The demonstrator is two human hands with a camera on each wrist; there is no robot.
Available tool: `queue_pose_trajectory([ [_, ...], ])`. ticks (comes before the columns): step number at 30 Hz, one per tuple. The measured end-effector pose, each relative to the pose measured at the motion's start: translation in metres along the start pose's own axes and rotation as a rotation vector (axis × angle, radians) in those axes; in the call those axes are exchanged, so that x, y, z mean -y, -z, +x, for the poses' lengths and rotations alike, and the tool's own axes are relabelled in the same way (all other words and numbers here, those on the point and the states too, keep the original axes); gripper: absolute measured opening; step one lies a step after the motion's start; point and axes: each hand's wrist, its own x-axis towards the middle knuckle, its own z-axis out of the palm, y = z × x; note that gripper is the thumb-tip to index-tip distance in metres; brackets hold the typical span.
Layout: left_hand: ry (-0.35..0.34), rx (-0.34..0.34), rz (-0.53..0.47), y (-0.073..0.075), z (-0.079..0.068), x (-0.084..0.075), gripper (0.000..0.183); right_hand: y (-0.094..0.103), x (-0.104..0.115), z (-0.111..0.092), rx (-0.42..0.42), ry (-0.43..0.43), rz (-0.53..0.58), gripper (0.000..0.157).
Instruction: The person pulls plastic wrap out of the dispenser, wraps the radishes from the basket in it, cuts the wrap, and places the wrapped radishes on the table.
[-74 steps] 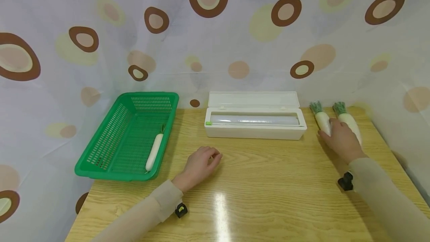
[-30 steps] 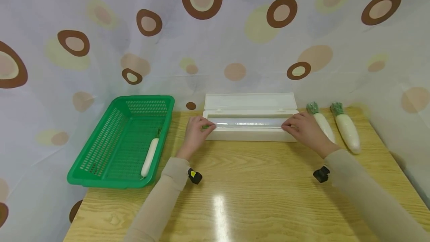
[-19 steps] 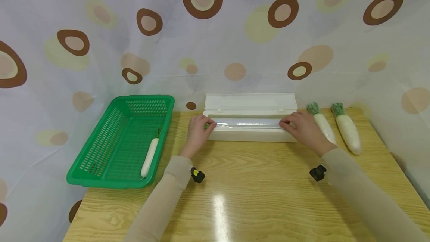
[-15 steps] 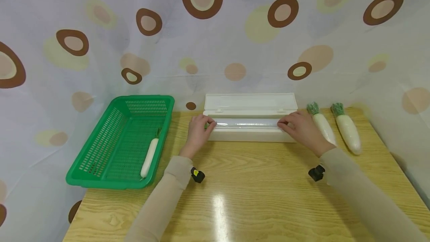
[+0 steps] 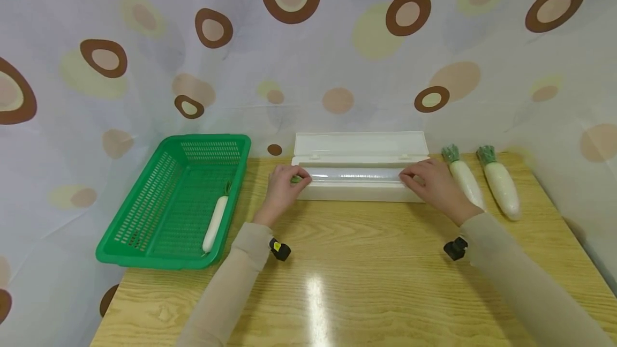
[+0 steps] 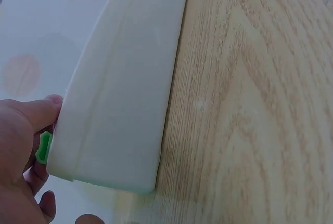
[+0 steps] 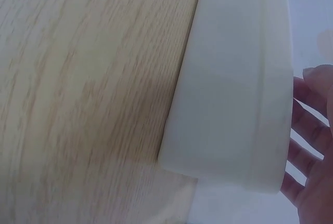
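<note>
A long white cling film dispenser box [image 5: 356,193] stands at the back of the table with its lid [image 5: 361,144] raised. Inside lies a roll of clear cling film [image 5: 356,174]. At the box's left end my left hand [image 5: 281,190] pinches the film's edge between thumb and finger, beside a green slider [image 6: 44,147]. My right hand [image 5: 437,189] pinches the film near the right end, its other fingers behind the box in the right wrist view. The box's front wall hides the pinched film in both wrist views.
On the left stands a green basket [image 5: 166,263] with a small white radish [image 5: 215,225] in it. Two larger white radishes, one by my right hand [image 5: 466,181] and one further right [image 5: 502,189], look glossy. A patterned curtain [image 5: 337,58] hangs behind the table [image 5: 366,272].
My right hand has left the radishes on the right and come to the dispenser. My left hand has moved up to its left end. In the last half second both have barely moved.
</note>
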Motion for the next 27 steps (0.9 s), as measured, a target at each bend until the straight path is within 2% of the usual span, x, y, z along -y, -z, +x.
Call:
queue_pose_trajectory([
  [6, -0.018, -0.023, 0.023, -0.001, 0.002, -0.002, 0.012, -0.007, 0.004, 0.003, -0.028, 0.046, -0.023, 0.008],
  [14, -0.060, -0.059, -0.011, -0.002, 0.002, -0.004, 0.010, -0.019, 0.015, 0.009, -0.014, 0.101, 0.042, 0.013],
  [21, -0.061, -0.005, -0.007, 0.002, 0.002, -0.003, 0.017, -0.026, 0.019, 0.013, -0.039, 0.048, 0.098, 0.006],
  [27, -0.062, 0.007, 0.054, 0.004, 0.001, -0.001, 0.015, -0.030, 0.020, 0.017, -0.029, -0.013, 0.093, 0.002],
])
